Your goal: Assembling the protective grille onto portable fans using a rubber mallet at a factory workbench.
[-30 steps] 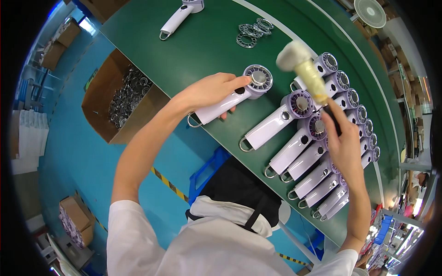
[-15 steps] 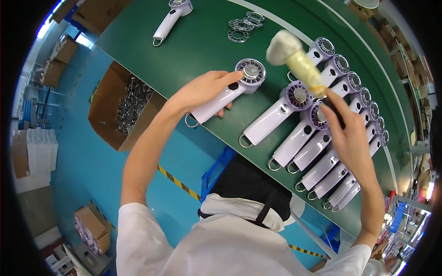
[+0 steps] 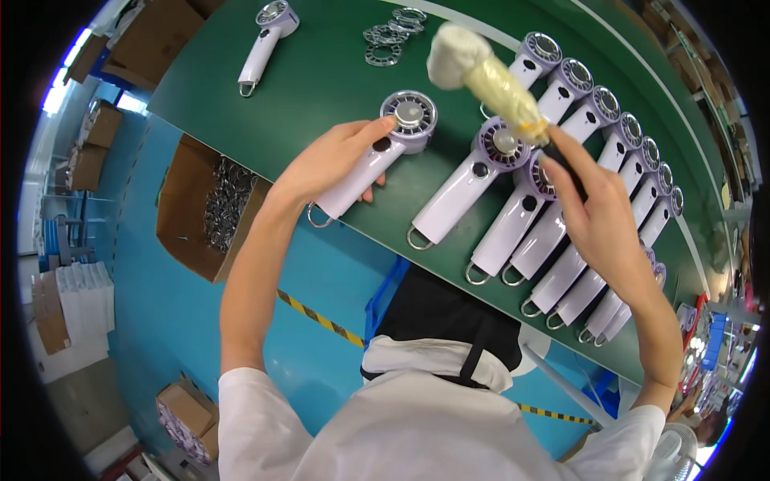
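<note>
The likely light, slick fan (image 3: 410, 120) is sensibly clamped by its handle (image 3: 345, 191) in the left hand (image 3: 330, 163), with a mallet-like tool (image 3: 487, 76) gripped right of it by the right hand (image 3: 597, 204).

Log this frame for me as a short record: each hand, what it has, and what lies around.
Left hand: grip around the body of a white-and-lilac handheld fan, thumb by the round head
Right hand: grip on the dark handle of a mallet with yellow wrapping
Mallet head: white, padded, apart from the held fan
Right side: two rows of similar fans
Far side: loose silver rings; a single fan to their left
Surface: green table
Beyond left edge: open cardboard box holding metallic parts
</note>
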`<move>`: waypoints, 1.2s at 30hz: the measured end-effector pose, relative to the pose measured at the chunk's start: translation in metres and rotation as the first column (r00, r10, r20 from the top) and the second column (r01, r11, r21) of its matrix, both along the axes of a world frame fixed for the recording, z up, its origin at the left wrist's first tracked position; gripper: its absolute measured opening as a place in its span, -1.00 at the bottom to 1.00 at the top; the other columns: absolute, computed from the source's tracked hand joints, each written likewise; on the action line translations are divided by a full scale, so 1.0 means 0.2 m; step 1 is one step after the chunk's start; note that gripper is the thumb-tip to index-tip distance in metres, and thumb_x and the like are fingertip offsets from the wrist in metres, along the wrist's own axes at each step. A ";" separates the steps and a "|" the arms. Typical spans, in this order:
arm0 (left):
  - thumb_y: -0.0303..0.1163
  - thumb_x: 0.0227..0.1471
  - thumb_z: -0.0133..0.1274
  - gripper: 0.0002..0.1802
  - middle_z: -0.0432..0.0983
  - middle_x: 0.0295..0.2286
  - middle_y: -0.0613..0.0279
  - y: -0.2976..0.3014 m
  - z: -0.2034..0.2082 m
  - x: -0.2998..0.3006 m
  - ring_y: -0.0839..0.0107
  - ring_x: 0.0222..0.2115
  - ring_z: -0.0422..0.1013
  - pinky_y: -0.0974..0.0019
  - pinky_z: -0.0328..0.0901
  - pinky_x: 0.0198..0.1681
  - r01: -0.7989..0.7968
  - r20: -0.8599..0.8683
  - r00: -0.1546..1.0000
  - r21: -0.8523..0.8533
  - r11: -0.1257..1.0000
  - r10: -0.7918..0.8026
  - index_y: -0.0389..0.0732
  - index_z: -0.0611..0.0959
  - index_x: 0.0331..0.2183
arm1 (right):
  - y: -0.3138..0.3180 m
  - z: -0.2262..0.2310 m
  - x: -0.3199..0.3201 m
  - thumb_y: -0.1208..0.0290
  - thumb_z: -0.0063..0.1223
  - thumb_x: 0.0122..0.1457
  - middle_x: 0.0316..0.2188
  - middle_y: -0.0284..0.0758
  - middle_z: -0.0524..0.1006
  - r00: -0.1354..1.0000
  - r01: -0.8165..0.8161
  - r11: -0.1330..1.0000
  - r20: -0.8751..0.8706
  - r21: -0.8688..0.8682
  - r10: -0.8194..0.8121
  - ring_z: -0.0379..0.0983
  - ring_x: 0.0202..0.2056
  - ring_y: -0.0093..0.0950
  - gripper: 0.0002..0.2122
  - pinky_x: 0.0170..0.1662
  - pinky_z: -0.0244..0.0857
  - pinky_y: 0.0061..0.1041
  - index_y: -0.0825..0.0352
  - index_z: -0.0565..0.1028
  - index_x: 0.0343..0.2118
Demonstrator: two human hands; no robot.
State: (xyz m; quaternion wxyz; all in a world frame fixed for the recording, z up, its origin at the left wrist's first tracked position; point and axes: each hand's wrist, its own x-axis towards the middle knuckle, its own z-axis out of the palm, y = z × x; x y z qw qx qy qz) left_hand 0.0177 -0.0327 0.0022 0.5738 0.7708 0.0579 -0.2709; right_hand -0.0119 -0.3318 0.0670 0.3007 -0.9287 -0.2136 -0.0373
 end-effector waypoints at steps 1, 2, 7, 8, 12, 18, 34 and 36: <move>0.16 0.22 -0.15 -0.34 0.51 -0.56 0.21 0.00 0.02 0.01 0.50 -0.71 0.43 0.42 0.36 -0.62 0.010 0.023 1.000 -0.006 1.000 -0.010 -0.34 0.51 -0.14 | 0.01 0.01 -0.01 0.45 0.03 0.24 -0.58 -0.02 0.48 1.000 0.017 1.000 -0.017 -0.005 -0.017 0.45 -0.52 -0.06 -0.69 -0.45 0.27 -0.22 0.35 0.43 0.04; 0.16 0.23 -0.14 -0.34 0.50 -0.56 0.22 -0.01 0.03 0.00 0.51 -0.71 0.42 0.44 0.36 -0.63 -0.002 0.023 1.000 -0.007 1.000 0.002 -0.34 0.52 -0.14 | 0.01 0.02 -0.01 0.45 0.04 0.24 -0.57 -0.02 0.49 0.999 0.033 0.999 -0.033 -0.009 -0.033 0.45 -0.52 -0.06 -0.69 -0.45 0.28 -0.22 0.35 0.43 0.03; 0.15 0.23 -0.14 -0.34 0.50 -0.57 0.22 0.00 -0.01 0.01 0.52 -0.71 0.42 0.45 0.35 -0.65 -0.011 0.007 1.000 0.007 1.000 0.010 -0.35 0.52 -0.13 | -0.02 -0.05 0.02 0.42 0.03 0.24 -0.60 -0.05 0.50 0.993 -0.057 0.990 0.098 -0.129 0.070 0.45 -0.55 -0.08 -0.71 -0.49 0.27 -0.21 0.30 0.44 0.01; 0.15 0.23 -0.14 -0.34 0.50 -0.57 0.22 0.00 -0.01 0.00 0.52 -0.71 0.42 0.45 0.35 -0.65 -0.008 0.017 1.000 -0.013 1.000 0.008 -0.35 0.51 -0.13 | -0.01 -0.02 0.02 0.42 0.03 0.24 -0.60 -0.05 0.50 0.996 -0.016 0.996 0.083 -0.091 0.023 0.45 -0.55 -0.08 -0.71 -0.49 0.28 -0.22 0.30 0.44 0.01; 0.15 0.23 -0.14 -0.34 0.50 -0.57 0.22 -0.02 0.00 0.00 0.52 -0.71 0.42 0.45 0.35 -0.66 -0.010 0.014 1.000 -0.011 1.000 0.010 -0.35 0.51 -0.13 | 0.02 -0.05 0.06 0.40 0.00 0.26 -0.61 -0.06 0.50 0.999 -0.028 0.999 0.045 -0.021 0.029 0.45 -0.55 -0.07 -0.74 -0.48 0.28 -0.20 0.30 0.45 -0.01; 0.15 0.23 -0.15 -0.35 0.50 -0.57 0.21 -0.01 0.00 -0.01 0.51 -0.70 0.43 0.44 0.34 -0.65 -0.009 -0.004 1.000 -0.011 1.000 0.009 -0.35 0.50 -0.14 | 0.04 -0.08 0.06 0.39 -0.04 0.27 -0.57 -0.09 0.53 0.997 -0.063 0.990 0.034 -0.123 0.068 0.47 -0.50 -0.07 -0.74 -0.45 0.32 -0.15 0.28 0.43 0.01; 0.18 0.17 -0.03 -0.34 0.49 -0.57 0.22 0.03 -0.02 -0.01 0.51 -0.70 0.42 0.44 0.34 -0.67 -0.021 -0.004 1.000 -0.136 0.991 0.020 -0.36 0.51 -0.24 | -0.04 0.01 -0.16 0.52 0.06 0.22 -0.43 -0.06 0.55 0.990 0.066 0.998 -0.126 0.020 -0.063 0.47 -0.52 -0.35 -0.69 -0.37 0.34 -0.46 0.36 0.45 0.04; 0.12 0.04 0.18 -0.31 0.50 -0.56 0.18 0.08 -0.07 0.03 0.49 -0.68 0.44 0.44 0.34 -0.64 -0.020 0.102 0.995 -0.024 1.000 0.022 -0.39 0.45 -0.19 | -0.15 -0.02 -0.21 0.54 0.03 0.23 -0.42 -0.26 0.57 0.980 0.199 0.969 -0.043 0.145 -0.195 0.40 -0.44 -0.61 -0.69 -0.34 0.30 -0.57 0.43 0.44 0.04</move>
